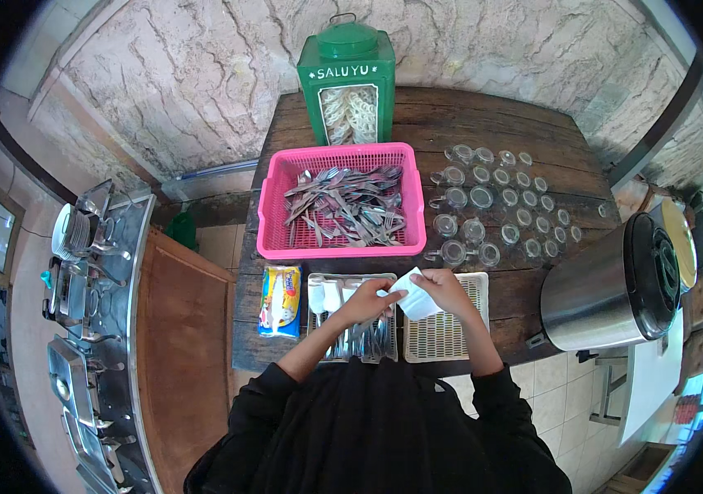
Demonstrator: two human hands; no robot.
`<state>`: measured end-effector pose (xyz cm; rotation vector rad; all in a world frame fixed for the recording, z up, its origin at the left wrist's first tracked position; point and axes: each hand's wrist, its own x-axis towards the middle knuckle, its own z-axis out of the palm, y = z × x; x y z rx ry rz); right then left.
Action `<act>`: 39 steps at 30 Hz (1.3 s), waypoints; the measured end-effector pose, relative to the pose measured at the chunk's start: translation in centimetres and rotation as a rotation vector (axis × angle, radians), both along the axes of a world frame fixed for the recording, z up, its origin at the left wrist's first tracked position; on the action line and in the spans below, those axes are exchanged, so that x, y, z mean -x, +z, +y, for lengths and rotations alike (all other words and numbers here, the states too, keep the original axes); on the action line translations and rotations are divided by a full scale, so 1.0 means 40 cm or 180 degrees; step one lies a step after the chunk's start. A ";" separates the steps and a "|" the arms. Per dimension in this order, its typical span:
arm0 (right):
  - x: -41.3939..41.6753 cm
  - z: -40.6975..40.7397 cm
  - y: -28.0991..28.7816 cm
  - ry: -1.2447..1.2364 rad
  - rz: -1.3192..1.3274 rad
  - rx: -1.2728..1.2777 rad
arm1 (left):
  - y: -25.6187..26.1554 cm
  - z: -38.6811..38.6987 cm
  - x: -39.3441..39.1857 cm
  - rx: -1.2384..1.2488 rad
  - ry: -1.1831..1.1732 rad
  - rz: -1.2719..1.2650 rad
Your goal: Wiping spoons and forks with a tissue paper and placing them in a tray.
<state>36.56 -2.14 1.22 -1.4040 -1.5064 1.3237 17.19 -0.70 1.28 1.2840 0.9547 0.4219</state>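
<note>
Between my two hands is a white paper napkin (416, 299), held over the gap between two cream plastic baskets. My left hand (365, 304) pinches its left edge, while my right hand (445, 290) grips its upper right corner. Under my left forearm lies the left basket (310, 296), filled with forks and spoons (361, 343); several at its back have white napkin wrapped around their ends. The right basket (432, 339), with a slotted bottom, sits partly beneath my right wrist. Whether the napkin covers any cutlery, I cannot tell.
Behind the baskets stands a pink plastic basket (342, 252) heaped with cutlery. A napkin pack (280, 301) lies left. Glass mugs (481, 197) cover the table's right side, near a steel drinks urn (598, 290). A green cracker tin (351, 68) bearing writing stands behind.
</note>
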 end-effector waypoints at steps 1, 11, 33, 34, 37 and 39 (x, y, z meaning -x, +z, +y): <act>0.003 -0.001 0.006 0.0057 0.0151 0.0102 | -0.006 0.002 0.005 0.0000 0.0003 0.0002; 0.006 -0.021 -0.004 0.0524 0.0633 0.0592 | 0.045 -0.010 0.007 -0.0462 0.0498 0.0239; -0.016 -0.022 -0.046 -0.0257 0.1874 0.1586 | -0.002 -0.033 0.009 -0.1959 0.0062 -0.0277; -0.017 -0.020 -0.031 -0.0023 0.1638 0.1487 | -0.011 -0.034 0.011 -0.1273 0.0221 -0.0634; -0.019 -0.008 -0.013 0.0256 0.1134 0.1360 | -0.012 -0.018 0.018 -0.0228 -0.0239 -0.0517; -0.018 -0.006 -0.013 0.0300 0.0866 0.1327 | -0.013 -0.018 0.018 -0.0094 -0.0152 -0.0627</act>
